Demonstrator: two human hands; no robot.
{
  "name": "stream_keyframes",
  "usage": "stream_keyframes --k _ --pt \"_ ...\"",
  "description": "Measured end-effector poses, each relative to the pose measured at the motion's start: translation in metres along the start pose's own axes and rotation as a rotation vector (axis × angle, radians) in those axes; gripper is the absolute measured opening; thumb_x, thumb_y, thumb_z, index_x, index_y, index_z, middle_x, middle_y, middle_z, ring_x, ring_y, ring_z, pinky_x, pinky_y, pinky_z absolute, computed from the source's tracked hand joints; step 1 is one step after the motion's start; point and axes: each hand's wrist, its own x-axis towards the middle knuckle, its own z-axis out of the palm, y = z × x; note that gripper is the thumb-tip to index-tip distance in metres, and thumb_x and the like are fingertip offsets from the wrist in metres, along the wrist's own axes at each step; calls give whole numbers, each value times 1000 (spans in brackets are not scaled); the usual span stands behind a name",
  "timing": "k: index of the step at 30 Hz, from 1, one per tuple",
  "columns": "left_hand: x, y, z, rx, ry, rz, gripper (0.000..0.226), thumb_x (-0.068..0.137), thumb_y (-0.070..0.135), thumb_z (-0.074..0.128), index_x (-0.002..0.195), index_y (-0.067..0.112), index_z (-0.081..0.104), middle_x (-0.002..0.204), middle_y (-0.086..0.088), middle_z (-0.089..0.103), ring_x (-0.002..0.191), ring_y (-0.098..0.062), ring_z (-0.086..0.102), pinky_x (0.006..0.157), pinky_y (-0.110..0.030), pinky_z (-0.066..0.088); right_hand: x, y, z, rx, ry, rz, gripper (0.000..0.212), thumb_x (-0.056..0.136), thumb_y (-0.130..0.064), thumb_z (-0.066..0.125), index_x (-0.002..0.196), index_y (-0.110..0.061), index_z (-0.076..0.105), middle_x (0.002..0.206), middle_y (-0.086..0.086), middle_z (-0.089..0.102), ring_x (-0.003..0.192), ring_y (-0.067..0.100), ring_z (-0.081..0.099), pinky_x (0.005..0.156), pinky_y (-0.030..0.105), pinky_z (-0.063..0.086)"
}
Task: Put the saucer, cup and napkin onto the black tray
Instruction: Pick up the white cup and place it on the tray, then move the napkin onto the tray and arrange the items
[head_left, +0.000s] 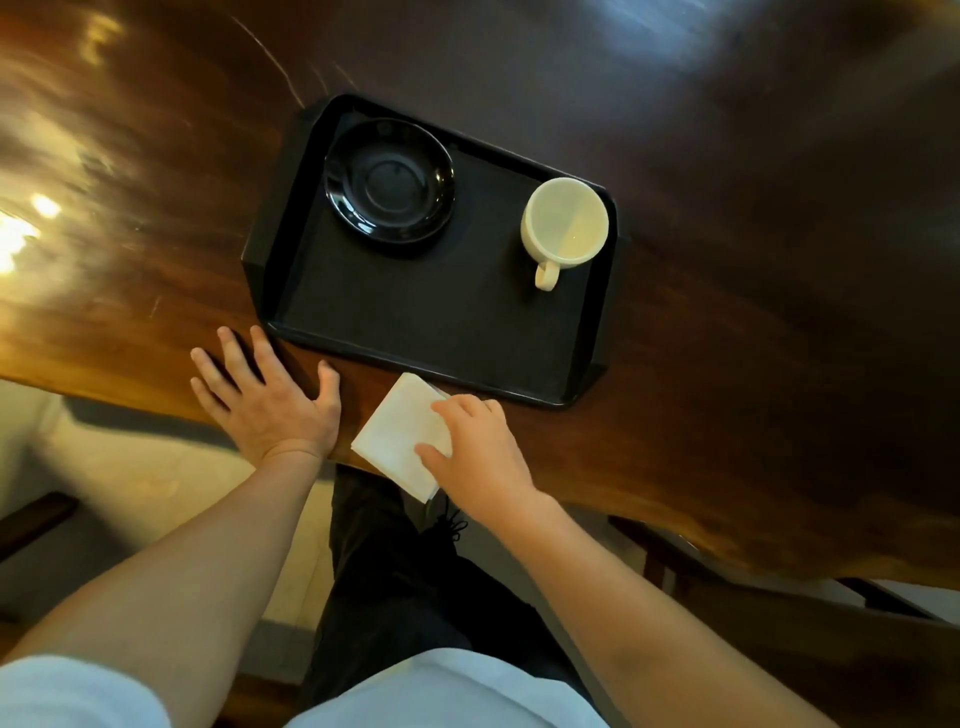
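Napkin (402, 431), soft folded white square, under right hand (478, 452).

dark glossy wooden table (727, 234), seen from above

on it: a black tray (431, 332), a folded white napkin (400, 436) at its near edge, and a flat left hand (270, 400).
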Motion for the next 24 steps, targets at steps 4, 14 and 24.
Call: stream_keyframes --k 4,14,24 --pt "0 1 0 1 1 -2 85 91 66 39 158 15 32 167 -16 25 156 -44 15 124 -58 10 -2 -11 24 -186 77 -26 70 84 -52 74 140 -22 44 153 7 41 137 31 35 107 48 39" --pt "-1 -1 -1 16 0 -2 84 92 67 38 158 15 33 168 -16 26 156 -44 16 124 -58 9 9 -15 32 -138 99 82 93 76 -43 85 149 -25 29 151 8 39 133 32 38 104 42 44" --pt "-1 3 -3 19 0 -3 83 92 67 39 157 16 34 168 -15 27 156 -44 17 123 -58 10 24 1 4 404 -64 405 48 83 -19 81 121 -20 51 112 0 56 104 18 56 86 38 57"
